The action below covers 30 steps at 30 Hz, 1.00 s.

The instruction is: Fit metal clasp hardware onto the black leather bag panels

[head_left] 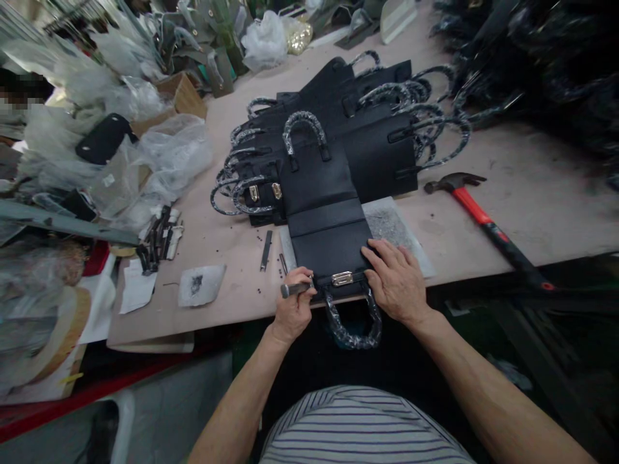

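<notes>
Bag: black bag (324, 225) lies opened out flat at the front edge of the counter (522, 187), directly before the person. A grey slab (394, 225) sits under it, showing on both sides. Near handle (355, 340), wrapped in clear plastic, hangs over the counter's edge; far handle (305, 122) arches up over the other bags. Metal clasp (343, 278) lies across the bag's near end, between the two hands.

Left hand (293, 309): fingers pinching a short metal rod (297, 289) at the bag's near left corner, left of the clasp. Rod's thick end points left, towards the person; whether its tip touches the bag cannot be told.

Right hand (399, 283): fingers slightly spread, fingertips resting on the bag's right edge, just beside the clasp; nothing gripped.

Surroundings: pile of black bags (382, 154) beyond, with plastic-wrapped handles jutting out on both sides. Claw hammer (483, 219) with red and black handle at right, well apart from the right hand; its handle's end reaches past the counter's edge. To the left of the bag: flat metal strip (265, 250), white sheet (202, 287) bearing small dark bits, bundle of tools (158, 237). Further back on that side: clear plastic bags (176, 151) and a cardboard box (188, 95).
</notes>
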Each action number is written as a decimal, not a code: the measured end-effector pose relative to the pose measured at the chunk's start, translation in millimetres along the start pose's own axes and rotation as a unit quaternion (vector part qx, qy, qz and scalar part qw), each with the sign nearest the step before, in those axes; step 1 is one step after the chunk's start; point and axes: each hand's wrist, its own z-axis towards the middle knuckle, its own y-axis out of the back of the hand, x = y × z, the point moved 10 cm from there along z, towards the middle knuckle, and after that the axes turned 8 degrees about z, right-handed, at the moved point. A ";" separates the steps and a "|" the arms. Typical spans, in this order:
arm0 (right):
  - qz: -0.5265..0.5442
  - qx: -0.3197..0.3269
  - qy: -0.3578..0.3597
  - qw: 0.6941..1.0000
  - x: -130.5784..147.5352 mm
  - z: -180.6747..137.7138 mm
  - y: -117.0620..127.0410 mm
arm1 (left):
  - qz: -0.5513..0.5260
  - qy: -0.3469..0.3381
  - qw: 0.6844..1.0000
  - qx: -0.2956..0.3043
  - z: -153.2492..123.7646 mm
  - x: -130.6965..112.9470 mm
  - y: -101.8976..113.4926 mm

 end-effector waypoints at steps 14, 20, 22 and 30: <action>-0.005 -0.191 -0.084 0.978 -96.5 -20.4 96.7 | -0.027 0.014 0.999 0.021 4.7 3.1 -7.1; -0.069 -0.095 -0.199 0.973 -212.5 -39.1 130.7 | -0.030 0.023 0.999 0.024 6.5 -2.2 -6.5; 0.040 -0.036 -0.299 0.953 -240.3 -39.7 118.3 | -0.029 0.024 0.999 0.030 7.3 -4.4 -6.5; 0.393 0.068 -0.513 0.760 -220.3 -24.3 56.5 | -0.035 0.029 0.998 0.032 6.1 -3.3 -7.6</action>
